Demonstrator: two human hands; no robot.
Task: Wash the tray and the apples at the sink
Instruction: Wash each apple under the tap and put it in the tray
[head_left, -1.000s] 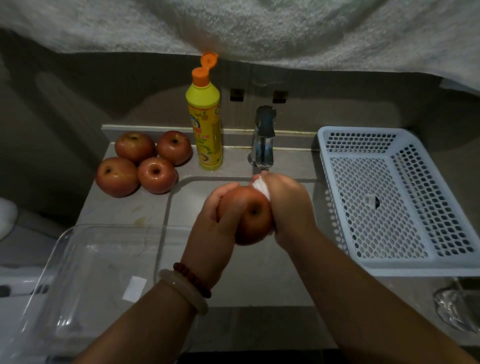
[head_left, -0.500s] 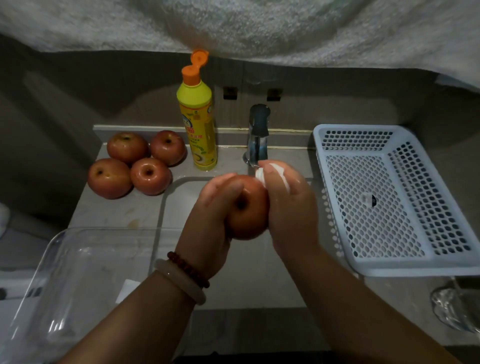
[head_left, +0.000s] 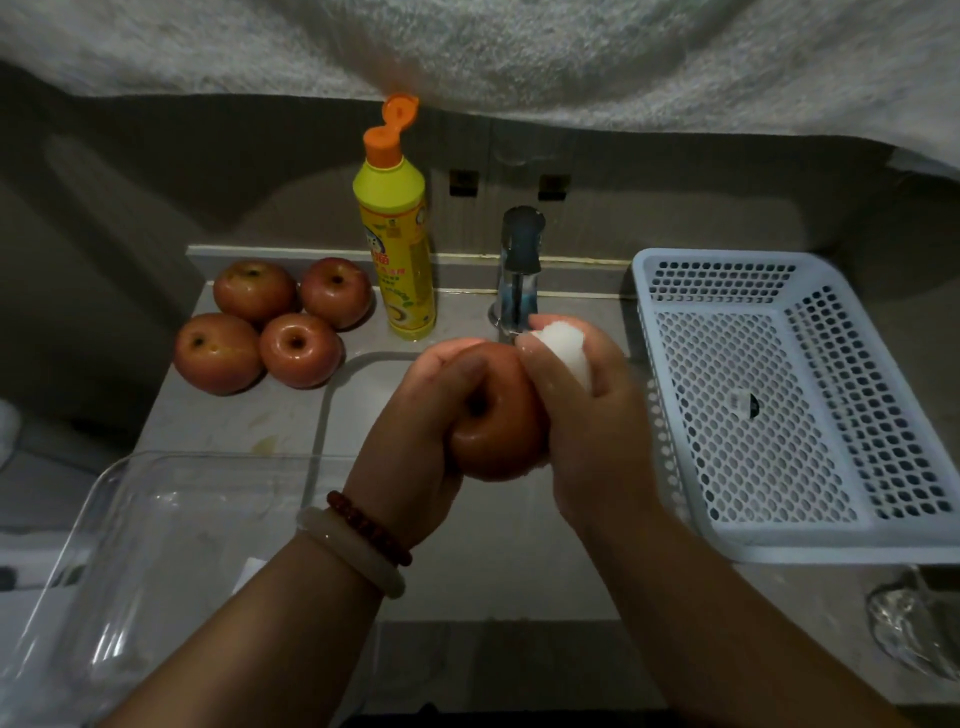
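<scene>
Over the sink basin (head_left: 363, 410), my left hand (head_left: 421, 431) grips a red apple (head_left: 501, 441), thumb lying across its top near the stem dimple. My right hand (head_left: 592, 426) holds a small white sponge (head_left: 566, 348) and presses it against the apple's right side. Several more red apples (head_left: 275, 322) lie in a cluster on the counter at the back left. A clear glass tray (head_left: 150, 551) sits at the front left, partly over the sink's edge.
A yellow dish-soap bottle (head_left: 397, 244) with its orange cap flipped open stands left of the chrome faucet (head_left: 519, 265). A pale blue perforated basket (head_left: 795, 400) fills the counter on the right. A clear glass object (head_left: 914, 629) sits at the front right corner.
The apple has been turned between my hands, and the sponge has slid from its top towards its upper right side. Both hands stay over the sink.
</scene>
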